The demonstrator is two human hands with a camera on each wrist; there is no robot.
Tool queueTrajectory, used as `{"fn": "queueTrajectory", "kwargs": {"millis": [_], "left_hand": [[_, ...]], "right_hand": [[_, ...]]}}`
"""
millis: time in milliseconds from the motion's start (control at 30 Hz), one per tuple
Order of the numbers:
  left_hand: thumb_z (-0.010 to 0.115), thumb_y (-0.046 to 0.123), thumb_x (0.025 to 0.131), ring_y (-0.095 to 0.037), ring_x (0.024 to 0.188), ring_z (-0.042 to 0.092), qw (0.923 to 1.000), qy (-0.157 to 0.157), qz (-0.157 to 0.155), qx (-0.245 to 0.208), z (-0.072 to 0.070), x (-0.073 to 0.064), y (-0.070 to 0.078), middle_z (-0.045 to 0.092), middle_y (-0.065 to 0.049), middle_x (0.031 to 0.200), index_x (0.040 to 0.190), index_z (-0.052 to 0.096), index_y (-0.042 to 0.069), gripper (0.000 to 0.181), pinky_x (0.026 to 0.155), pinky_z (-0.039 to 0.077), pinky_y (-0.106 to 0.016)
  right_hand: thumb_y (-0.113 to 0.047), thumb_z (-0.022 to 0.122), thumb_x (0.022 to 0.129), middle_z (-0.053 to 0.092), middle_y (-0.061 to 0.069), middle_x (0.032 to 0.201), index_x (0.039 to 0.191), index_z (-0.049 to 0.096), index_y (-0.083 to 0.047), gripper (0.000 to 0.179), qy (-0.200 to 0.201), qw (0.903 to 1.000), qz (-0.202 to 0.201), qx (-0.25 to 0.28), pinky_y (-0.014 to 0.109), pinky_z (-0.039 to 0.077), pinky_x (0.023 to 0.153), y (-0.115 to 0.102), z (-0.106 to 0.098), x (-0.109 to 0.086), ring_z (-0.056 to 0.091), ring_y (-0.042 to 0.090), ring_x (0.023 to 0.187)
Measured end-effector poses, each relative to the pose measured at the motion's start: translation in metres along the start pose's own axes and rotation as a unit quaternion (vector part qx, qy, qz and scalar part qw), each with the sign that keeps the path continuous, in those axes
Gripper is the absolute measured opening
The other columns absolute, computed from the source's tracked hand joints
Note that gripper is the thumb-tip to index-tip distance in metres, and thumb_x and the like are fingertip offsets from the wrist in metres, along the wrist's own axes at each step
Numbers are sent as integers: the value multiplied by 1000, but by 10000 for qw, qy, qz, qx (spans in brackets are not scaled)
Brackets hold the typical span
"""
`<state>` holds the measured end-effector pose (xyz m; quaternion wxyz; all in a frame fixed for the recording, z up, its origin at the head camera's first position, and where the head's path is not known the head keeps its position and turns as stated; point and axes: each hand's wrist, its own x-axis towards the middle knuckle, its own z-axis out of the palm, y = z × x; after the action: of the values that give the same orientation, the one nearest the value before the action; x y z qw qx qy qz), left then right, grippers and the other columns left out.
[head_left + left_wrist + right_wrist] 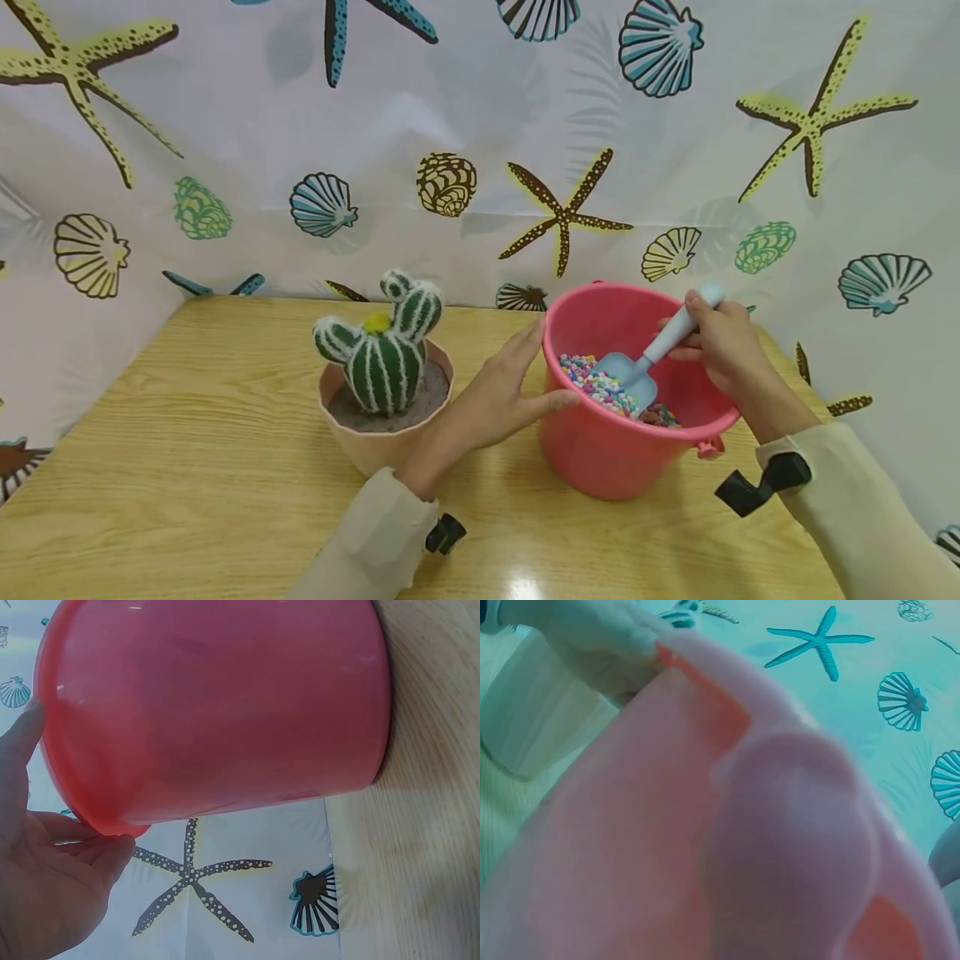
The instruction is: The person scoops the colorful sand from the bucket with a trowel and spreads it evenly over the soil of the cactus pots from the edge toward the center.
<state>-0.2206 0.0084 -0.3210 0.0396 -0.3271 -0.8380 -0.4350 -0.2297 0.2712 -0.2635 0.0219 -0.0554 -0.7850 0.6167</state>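
Observation:
A pink bucket (pixel 600 458) stands at the right of the table. Small multicoloured pebble-like pieces (pixel 600 385) lie inside it. My right hand (pixel 726 340) grips the handle of a light blue scoop (pixel 633 379), whose blade rests among the pieces. At the bucket's left side, my left hand (pixel 498 392) holds the rim, thumb toward the front and fingers toward the back. The left wrist view shows that hand (pixel 56 877) against the rim beside the bucket wall (pixel 225 705). A blurred bucket side (pixel 615 825) fills much of the right wrist view, hiding the scoop.
Left of the bucket stands a peach pot (pixel 352 442) with a knitted green cactus (pixel 386 371), close to my left forearm. The wood-grain table (pixel 187 467) ends at a white cloth (pixel 465 100) printed with shells and starfish. A lug (pixel 710 448) juts from the bucket's rim.

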Motion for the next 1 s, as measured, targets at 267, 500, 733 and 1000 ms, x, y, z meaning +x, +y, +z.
{"fn": "queueTrajectory", "kwargs": {"millis": [267, 500, 733, 1000], "left_hand": [[72, 39, 84, -24, 144, 26, 10000, 61, -2, -73, 1, 1, 0, 23, -3, 158, 154, 14, 18, 94, 111, 32, -50], [72, 40, 84, -25, 144, 26, 10000, -34, -37, -60, -2, 0, 1, 22, -2, 158, 155, 13, 19, 94, 110, 33, -51], [72, 38, 84, -26, 143, 27, 10000, -73, -1, -31, -6, -1, 3, 25, -4, 157, 154, 16, 18, 92, 109, 35, -52], [76, 35, 80, -26, 142, 31, 9998, -170, -53, -12, -11, 4, 7, 31, -6, 155, 152, 26, 13, 90, 107, 38, -49]], "right_hand": [[-35, 37, 102, 67, -14, 75, 133, 31, 10, 55, -159, 9996, 212, 123, 23, 57, 66, -1, -1, 4, 69, 3, 69], [-37, 40, 101, 67, -13, 78, 136, 31, 5, 55, -65, 9990, 384, 226, 25, 58, 68, 1, -2, 3, 70, 5, 71], [-39, 43, 99, 69, -11, 83, 115, 44, -8, 35, -44, 9971, 277, 708, 23, 57, 68, 1, -2, 2, 70, 6, 74], [-38, 51, 95, 63, 0, 86, 107, 42, -10, 32, 72, 9782, 283, 2058, 25, 58, 67, 1, -7, 4, 71, 12, 74]]}}
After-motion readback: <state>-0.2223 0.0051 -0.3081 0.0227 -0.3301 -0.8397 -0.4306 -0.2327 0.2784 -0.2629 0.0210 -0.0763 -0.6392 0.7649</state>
